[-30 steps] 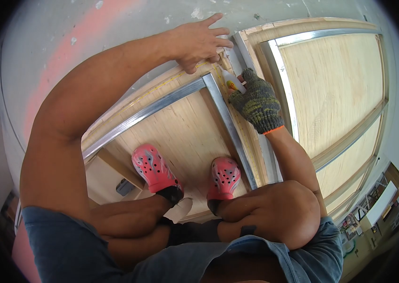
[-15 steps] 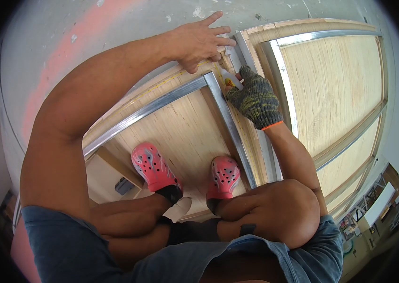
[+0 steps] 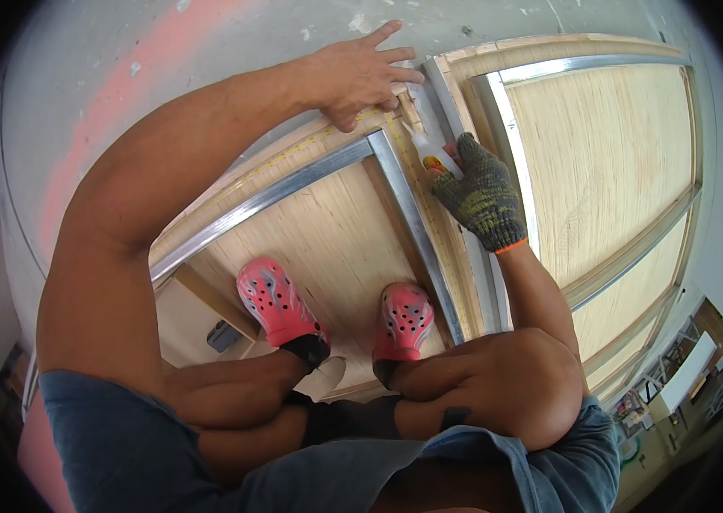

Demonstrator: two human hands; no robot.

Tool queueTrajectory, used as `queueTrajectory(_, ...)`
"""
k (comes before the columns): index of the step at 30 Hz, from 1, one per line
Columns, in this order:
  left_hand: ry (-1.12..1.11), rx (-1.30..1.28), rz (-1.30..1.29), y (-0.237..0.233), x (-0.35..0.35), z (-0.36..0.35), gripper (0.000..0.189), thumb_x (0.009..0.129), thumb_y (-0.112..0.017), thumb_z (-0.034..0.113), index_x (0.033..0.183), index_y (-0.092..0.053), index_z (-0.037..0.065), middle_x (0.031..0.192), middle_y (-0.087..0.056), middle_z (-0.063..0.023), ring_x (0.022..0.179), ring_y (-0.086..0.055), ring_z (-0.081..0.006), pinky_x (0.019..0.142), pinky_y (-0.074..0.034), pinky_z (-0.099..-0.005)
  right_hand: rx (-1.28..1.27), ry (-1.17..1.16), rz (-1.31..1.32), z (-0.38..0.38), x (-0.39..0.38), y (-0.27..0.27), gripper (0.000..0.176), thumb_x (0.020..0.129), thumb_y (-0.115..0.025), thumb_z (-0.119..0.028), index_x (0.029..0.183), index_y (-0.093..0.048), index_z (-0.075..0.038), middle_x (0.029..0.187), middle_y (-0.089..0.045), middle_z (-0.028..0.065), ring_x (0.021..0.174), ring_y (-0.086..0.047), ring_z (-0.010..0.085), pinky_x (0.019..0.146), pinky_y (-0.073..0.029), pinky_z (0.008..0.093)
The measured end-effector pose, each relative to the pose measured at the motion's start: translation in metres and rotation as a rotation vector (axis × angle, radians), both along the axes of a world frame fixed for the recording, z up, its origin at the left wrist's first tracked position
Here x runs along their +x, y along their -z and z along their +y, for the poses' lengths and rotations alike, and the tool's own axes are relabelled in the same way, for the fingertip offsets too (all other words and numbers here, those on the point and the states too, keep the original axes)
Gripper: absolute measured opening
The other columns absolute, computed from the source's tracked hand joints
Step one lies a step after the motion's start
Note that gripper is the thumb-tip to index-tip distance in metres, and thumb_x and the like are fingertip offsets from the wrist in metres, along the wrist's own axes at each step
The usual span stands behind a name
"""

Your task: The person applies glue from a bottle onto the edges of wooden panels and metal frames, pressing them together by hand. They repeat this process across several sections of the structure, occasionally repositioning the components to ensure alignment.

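Observation:
My bare left hand (image 3: 365,79) lies over the far corner of a wooden panel frame (image 3: 293,152), its fingers spread apart. To its right, my right hand (image 3: 483,190), in a dark knitted fingerless glove with an orange cuff, is closed round a small white glue bottle (image 3: 430,149) with a yellow and red label. The bottle's pointed nozzle tilts up and left, close to a short wood piece (image 3: 411,111) at the corner. A dotted yellow line runs along the wooden border. Just inside that border is a silver metal frame (image 3: 293,198); the left palm's underside is hidden.
My feet, in pink clogs (image 3: 280,295), are on the plywood inside the frame. A second metal-framed plywood panel (image 3: 601,145) lies at the right. Grey floor (image 3: 233,43) extends beyond. A dark tool (image 3: 224,336) lies at lower left, and assorted items (image 3: 661,393) are at lower right.
My right hand has drawn back, down and to the right, with the glue bottle, so more of the bottle and its nozzle show. My left hand has hardly moved.

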State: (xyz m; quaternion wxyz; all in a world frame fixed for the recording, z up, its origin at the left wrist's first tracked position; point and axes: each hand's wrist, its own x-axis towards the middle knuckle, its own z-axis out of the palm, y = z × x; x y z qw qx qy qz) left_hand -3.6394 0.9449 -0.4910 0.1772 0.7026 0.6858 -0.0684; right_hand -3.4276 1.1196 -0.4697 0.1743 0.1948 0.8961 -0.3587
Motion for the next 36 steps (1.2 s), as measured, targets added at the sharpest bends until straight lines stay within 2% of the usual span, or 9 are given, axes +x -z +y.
queueTrajectory(5,0.035,-0.046,0.014,0.001,-0.002,0.004,0.038,0.064,-0.082,0.027,0.102,-0.083,0.029,0.164,-0.044,-0.0032,0.157,-0.030,-0.0304,0.133,-0.004,-0.0635,-0.136,-0.001,0.052,0.032,0.026,0.007,0.036,0.086,-0.083,-0.026,0.111,-0.067,-0.005,0.098,-0.074,0.0199,0.092,-0.074,0.0341,0.082,-0.057,0.0437)
queueTrajectory(7,0.045,-0.055,0.015,0.001,-0.004,0.004,0.039,0.065,-0.083,0.028,0.104,-0.083,0.029,0.164,-0.043,-0.0032,0.157,-0.030,-0.0307,0.133,-0.004,-0.0635,-0.215,0.000,0.115,0.045,0.033,-0.001,0.032,0.089,-0.083,-0.024,0.110,-0.069,-0.004,0.095,-0.074,0.0164,0.087,-0.072,0.0266,0.081,-0.057,0.0403)
queueTrajectory(8,0.059,-0.058,0.012,0.001,-0.005,0.005,0.040,0.066,-0.083,0.030,0.106,-0.083,0.030,0.164,-0.043,-0.0031,0.157,-0.030,-0.0309,0.133,-0.004,-0.0636,-0.304,0.068,0.132,0.051,0.035,-0.016,0.034,0.088,-0.085,-0.024,0.110,-0.070,-0.004,0.092,-0.072,0.0108,0.084,-0.068,0.0201,0.080,-0.056,0.0375)
queueTrajectory(10,0.074,-0.064,0.021,-0.001,-0.004,0.005,0.041,0.066,-0.084,0.032,0.107,-0.083,0.031,0.164,-0.043,-0.0031,0.157,-0.030,-0.0309,0.133,-0.004,-0.0635,-0.328,0.069,0.143,0.071,0.031,-0.045,0.036,0.087,-0.087,-0.024,0.113,-0.070,-0.004,0.091,-0.069,0.0045,0.083,-0.063,0.0141,0.079,-0.055,0.0332)
queueTrajectory(14,0.109,-0.091,0.037,-0.004,-0.007,0.009,0.041,0.069,-0.084,0.036,0.111,-0.082,0.032,0.163,-0.044,-0.0029,0.157,-0.030,-0.0308,0.132,-0.004,-0.0636,-0.342,0.201,0.217,0.090,0.014,-0.140,0.037,0.091,-0.084,-0.029,0.116,-0.071,-0.005,0.094,-0.068,0.0005,0.084,-0.063,0.0103,0.076,-0.053,0.0271)
queueTrajectory(19,0.149,-0.096,0.065,-0.006,-0.007,0.011,0.038,0.070,-0.083,0.039,0.107,-0.082,0.031,0.162,-0.045,-0.0023,0.156,-0.029,-0.0308,0.132,-0.004,-0.0649,-0.442,0.327,0.408,0.107,0.012,-0.209,0.064,0.086,-0.083,-0.045,0.129,-0.061,-0.002,0.105,-0.065,0.0050,0.095,-0.064,0.0141,0.079,-0.050,0.0300)
queueTrajectory(22,0.150,-0.090,0.050,-0.012,-0.008,0.012,0.036,0.070,-0.082,0.038,0.105,-0.082,0.030,0.161,-0.045,-0.0022,0.156,-0.029,-0.0306,0.132,-0.004,-0.0650,-0.564,0.350,0.467,0.092,0.010,-0.242,0.062,0.090,-0.078,-0.041,0.129,-0.058,0.002,0.110,-0.062,0.0098,0.101,-0.064,0.0190,0.089,-0.056,0.0363)
queueTrajectory(28,0.119,-0.020,0.009,0.003,-0.008,0.001,0.034,0.070,-0.080,0.034,0.103,-0.081,0.029,0.161,-0.046,-0.0022,0.156,-0.030,-0.0301,0.132,-0.004,-0.0645,-0.583,0.565,0.543,0.062,0.007,-0.250,0.062,0.091,-0.075,-0.041,0.130,-0.056,0.003,0.114,-0.060,0.0128,0.105,-0.063,0.0226,0.096,-0.058,0.0402)
queueTrajectory(36,0.123,-0.026,0.025,-0.008,-0.006,0.005,0.029,0.074,-0.074,0.025,0.101,-0.082,0.028,0.158,-0.049,-0.0027,0.155,-0.031,-0.0299,0.132,-0.004,-0.0640,-0.625,0.480,0.598,0.076,0.007,-0.237,0.062,0.094,-0.075,-0.040,0.133,-0.055,0.004,0.120,-0.062,0.0146,0.109,-0.066,0.0248,0.096,-0.061,0.0380)
